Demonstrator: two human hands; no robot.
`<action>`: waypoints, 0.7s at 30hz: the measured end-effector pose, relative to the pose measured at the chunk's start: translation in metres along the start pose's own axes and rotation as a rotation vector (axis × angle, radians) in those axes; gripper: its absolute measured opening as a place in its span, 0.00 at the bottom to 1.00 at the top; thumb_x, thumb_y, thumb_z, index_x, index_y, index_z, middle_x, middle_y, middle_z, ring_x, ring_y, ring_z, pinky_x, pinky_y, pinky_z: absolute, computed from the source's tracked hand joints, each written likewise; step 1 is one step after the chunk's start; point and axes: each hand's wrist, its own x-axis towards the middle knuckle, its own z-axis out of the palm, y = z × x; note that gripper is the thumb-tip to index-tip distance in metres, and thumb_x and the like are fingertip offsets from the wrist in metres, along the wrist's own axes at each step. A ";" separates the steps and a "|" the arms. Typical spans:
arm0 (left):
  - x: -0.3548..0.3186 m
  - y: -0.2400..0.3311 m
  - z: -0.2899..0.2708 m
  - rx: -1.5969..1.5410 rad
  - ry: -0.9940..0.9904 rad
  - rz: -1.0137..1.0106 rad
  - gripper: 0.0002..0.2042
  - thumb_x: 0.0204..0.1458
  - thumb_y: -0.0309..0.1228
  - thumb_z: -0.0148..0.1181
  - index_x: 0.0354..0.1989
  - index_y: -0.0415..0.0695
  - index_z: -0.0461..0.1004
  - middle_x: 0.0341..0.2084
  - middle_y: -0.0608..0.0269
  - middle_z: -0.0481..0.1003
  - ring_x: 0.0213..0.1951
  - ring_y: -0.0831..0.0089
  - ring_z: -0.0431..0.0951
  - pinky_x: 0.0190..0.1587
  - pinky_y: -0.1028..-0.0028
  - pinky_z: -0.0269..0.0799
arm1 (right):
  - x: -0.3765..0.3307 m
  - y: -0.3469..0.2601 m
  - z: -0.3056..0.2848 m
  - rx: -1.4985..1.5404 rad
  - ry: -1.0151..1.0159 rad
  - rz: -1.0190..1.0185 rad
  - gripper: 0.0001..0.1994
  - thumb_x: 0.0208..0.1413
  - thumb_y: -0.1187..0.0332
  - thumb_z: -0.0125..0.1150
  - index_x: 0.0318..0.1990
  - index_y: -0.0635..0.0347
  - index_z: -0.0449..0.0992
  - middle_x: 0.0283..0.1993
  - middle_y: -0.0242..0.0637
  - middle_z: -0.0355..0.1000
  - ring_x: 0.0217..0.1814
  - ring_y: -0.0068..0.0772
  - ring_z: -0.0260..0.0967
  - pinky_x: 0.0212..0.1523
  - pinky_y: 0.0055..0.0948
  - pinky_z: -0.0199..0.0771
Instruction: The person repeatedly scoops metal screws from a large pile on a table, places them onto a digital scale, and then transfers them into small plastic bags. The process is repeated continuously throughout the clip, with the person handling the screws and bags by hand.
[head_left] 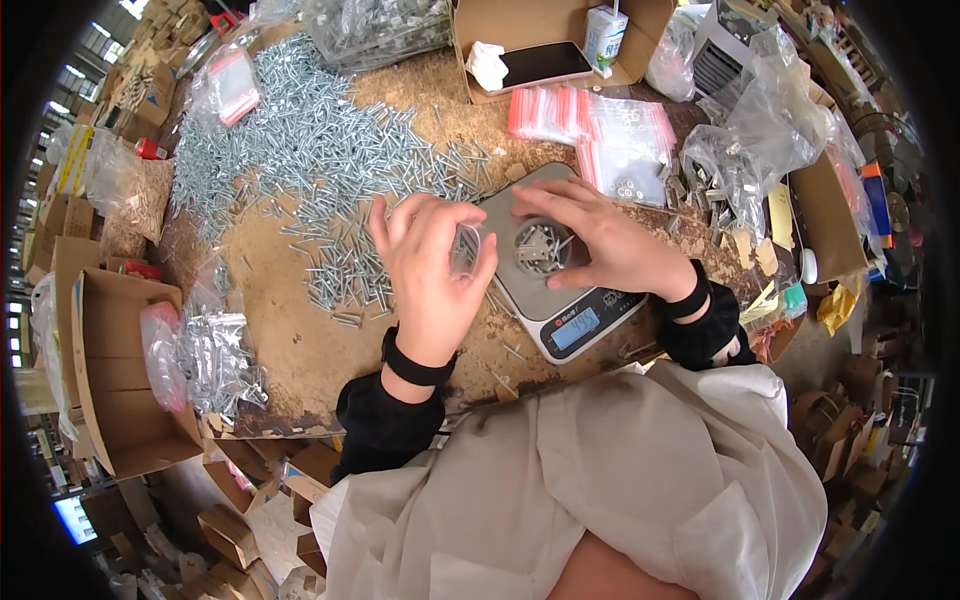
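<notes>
Left hand (428, 255): pinching clear round container (466, 250), left of scale (545, 305) | right hand (612, 238): curled around clear cup (565, 252) of metal parts (540, 248), on scale | cardboard box (642, 42) beyond scale: phone (545, 66), drink carton (603, 42)

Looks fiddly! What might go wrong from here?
The right hand is around the clear cup of metal pieces on the scale; a nudge could tip it, or pressure might skew the reading. The left hand holds a clear round piece, which could slip. Loose screws lie near the scale, so one might get knocked onto it.
</notes>
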 end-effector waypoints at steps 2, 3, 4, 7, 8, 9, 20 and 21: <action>-0.001 -0.001 0.003 0.014 -0.039 -0.007 0.13 0.41 0.25 0.70 0.36 0.49 0.74 0.32 0.68 0.75 0.46 0.64 0.73 0.68 0.49 0.47 | 0.000 -0.003 -0.003 -0.026 -0.002 0.042 0.48 0.38 0.71 0.75 0.72 0.58 0.58 0.58 0.40 0.74 0.63 0.48 0.67 0.68 0.45 0.62; -0.002 -0.002 0.005 -0.002 -0.081 -0.016 0.14 0.41 0.25 0.70 0.36 0.48 0.74 0.32 0.69 0.75 0.46 0.64 0.73 0.68 0.49 0.47 | 0.000 -0.005 -0.005 -0.040 -0.002 0.065 0.47 0.38 0.72 0.74 0.71 0.58 0.58 0.57 0.39 0.75 0.60 0.47 0.70 0.66 0.44 0.64; -0.003 -0.002 0.006 -0.018 -0.124 -0.025 0.14 0.41 0.24 0.70 0.36 0.48 0.74 0.32 0.69 0.75 0.46 0.63 0.73 0.68 0.48 0.47 | -0.001 -0.007 -0.006 0.023 0.052 0.055 0.47 0.38 0.71 0.72 0.71 0.58 0.58 0.55 0.40 0.75 0.56 0.47 0.72 0.62 0.42 0.68; -0.009 0.002 0.009 -0.190 -0.285 -0.115 0.18 0.40 0.22 0.70 0.41 0.46 0.74 0.35 0.66 0.76 0.44 0.65 0.75 0.61 0.57 0.62 | -0.005 -0.015 -0.009 0.177 0.161 0.003 0.48 0.37 0.70 0.68 0.72 0.58 0.56 0.49 0.41 0.77 0.43 0.48 0.77 0.48 0.39 0.76; -0.011 0.006 0.011 -0.363 -0.359 -0.213 0.19 0.39 0.22 0.70 0.43 0.46 0.74 0.36 0.65 0.76 0.44 0.67 0.75 0.58 0.60 0.65 | -0.007 -0.021 -0.014 0.202 0.164 -0.025 0.48 0.36 0.69 0.67 0.72 0.58 0.55 0.47 0.42 0.77 0.40 0.48 0.77 0.43 0.38 0.77; -0.014 0.008 0.013 -0.542 -0.435 -0.313 0.21 0.39 0.21 0.70 0.45 0.45 0.74 0.37 0.64 0.76 0.44 0.68 0.76 0.55 0.64 0.69 | -0.007 -0.025 -0.014 0.190 0.171 -0.059 0.49 0.35 0.67 0.66 0.72 0.59 0.54 0.43 0.42 0.76 0.36 0.49 0.76 0.38 0.38 0.76; -0.014 0.015 0.028 -1.084 -0.702 -0.450 0.32 0.45 0.26 0.72 0.61 0.38 0.66 0.53 0.59 0.74 0.55 0.73 0.75 0.57 0.68 0.71 | -0.003 -0.049 -0.015 -0.067 0.097 0.054 0.46 0.41 0.53 0.64 0.70 0.64 0.58 0.22 0.40 0.70 0.21 0.48 0.69 0.25 0.39 0.68; -0.014 0.015 0.028 -1.082 -0.703 -0.459 0.32 0.46 0.27 0.72 0.61 0.38 0.66 0.53 0.59 0.74 0.55 0.73 0.75 0.57 0.69 0.71 | -0.001 -0.050 -0.015 -0.065 0.092 0.067 0.45 0.42 0.53 0.64 0.70 0.64 0.58 0.21 0.41 0.70 0.21 0.49 0.69 0.25 0.39 0.68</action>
